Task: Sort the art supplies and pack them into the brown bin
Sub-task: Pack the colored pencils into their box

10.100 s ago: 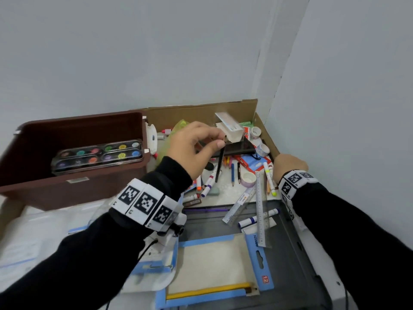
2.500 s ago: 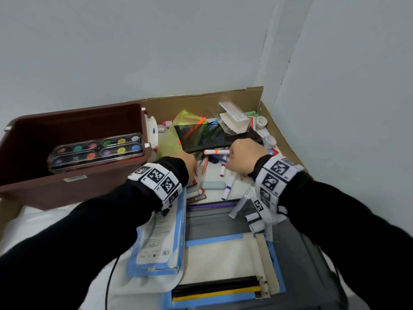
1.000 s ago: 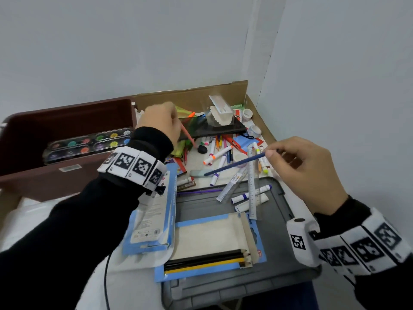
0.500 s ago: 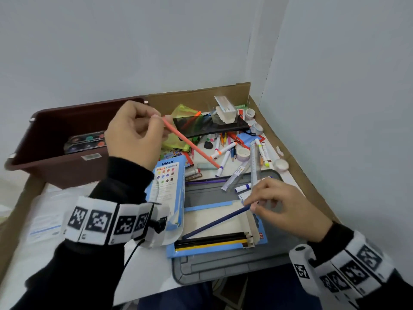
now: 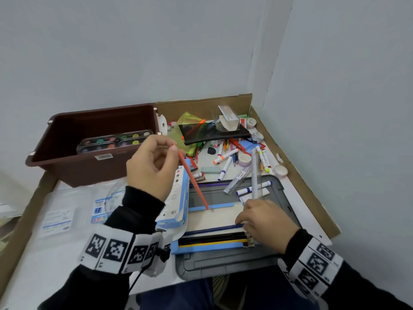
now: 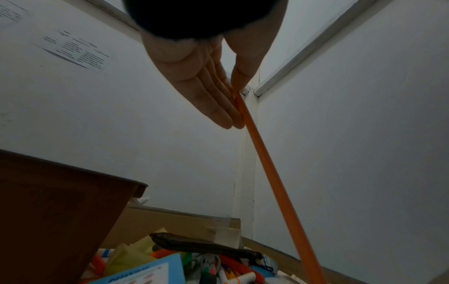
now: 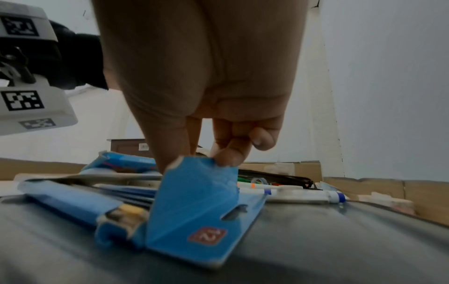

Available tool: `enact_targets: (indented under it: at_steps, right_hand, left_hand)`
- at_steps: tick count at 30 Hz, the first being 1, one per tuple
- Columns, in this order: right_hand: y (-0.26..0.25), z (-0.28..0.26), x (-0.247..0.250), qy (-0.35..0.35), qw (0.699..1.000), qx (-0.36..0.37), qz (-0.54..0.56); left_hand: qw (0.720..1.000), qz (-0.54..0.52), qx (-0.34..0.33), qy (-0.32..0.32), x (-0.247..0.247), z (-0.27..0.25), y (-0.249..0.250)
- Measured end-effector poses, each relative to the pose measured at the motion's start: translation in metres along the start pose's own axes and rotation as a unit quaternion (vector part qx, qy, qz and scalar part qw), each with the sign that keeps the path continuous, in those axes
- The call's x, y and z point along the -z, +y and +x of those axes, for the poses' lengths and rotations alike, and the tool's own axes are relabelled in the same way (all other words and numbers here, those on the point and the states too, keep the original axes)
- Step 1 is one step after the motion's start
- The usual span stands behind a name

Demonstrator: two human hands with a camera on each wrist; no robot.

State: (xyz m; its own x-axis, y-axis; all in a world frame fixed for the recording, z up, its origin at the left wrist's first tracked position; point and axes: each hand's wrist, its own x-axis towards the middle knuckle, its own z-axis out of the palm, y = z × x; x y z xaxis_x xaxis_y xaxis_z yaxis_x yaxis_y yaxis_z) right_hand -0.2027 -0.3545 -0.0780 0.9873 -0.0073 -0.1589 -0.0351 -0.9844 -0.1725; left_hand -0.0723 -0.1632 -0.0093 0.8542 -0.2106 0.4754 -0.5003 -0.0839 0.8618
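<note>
Overhead, left hand [image 5: 152, 166] pinches orange pencil [image 5: 194, 182] aslant.

Orange pencil [image 5: 193, 180]: slanted, upper end pinched in left hand [image 5: 152, 168].
Pencil box [image 5: 214, 239]: open, flat.
Brown bin [image 5: 67, 162]: holds paint palettes [image 5: 114, 140].

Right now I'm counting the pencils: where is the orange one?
In the head view the orange pencil is centre-left, pinched in the left hand, slanting down to the open blue pencil box.

Pale grey walls [image 5: 134, 52] meet in a corner behind a flattened cardboard sheet [image 5: 312, 198], with a printed notice [image 6: 75, 51] stuck to one wall.
</note>
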Motion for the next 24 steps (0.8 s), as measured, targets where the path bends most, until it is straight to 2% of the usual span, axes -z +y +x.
enact_targets:
  at_steps: [6, 13, 17, 21, 24]
  right_hand:
    - [0.005, -0.006, -0.012, -0.016, 1.000, 0.017, -0.018]
    - [0.014, -0.018, -0.019, 0.051, 0.995, 0.003, 0.090]
    - [0.014, -0.024, -0.021, 0.087, 0.987, -0.013, 0.134]
    - [0.013, -0.028, -0.022, 0.126, 0.974, -0.034, 0.187]
    - [0.012, -0.031, -0.023, 0.149, 0.963, -0.056, 0.219]
  left_hand:
    - [0.997, 0.040, -0.022, -0.056, -0.019, -0.010, -0.006]
    - [0.975, 0.117, -0.099, -0.163, -0.051, -0.018, -0.010]
    - [0.962, 0.128, -0.089, -0.226, -0.072, -0.018, -0.012]
    - [0.923, 0.176, -0.049, -0.338, -0.089, -0.023, -0.013]
    - [0.872, 0.241, -0.013, -0.426, -0.097, -0.029, -0.018]
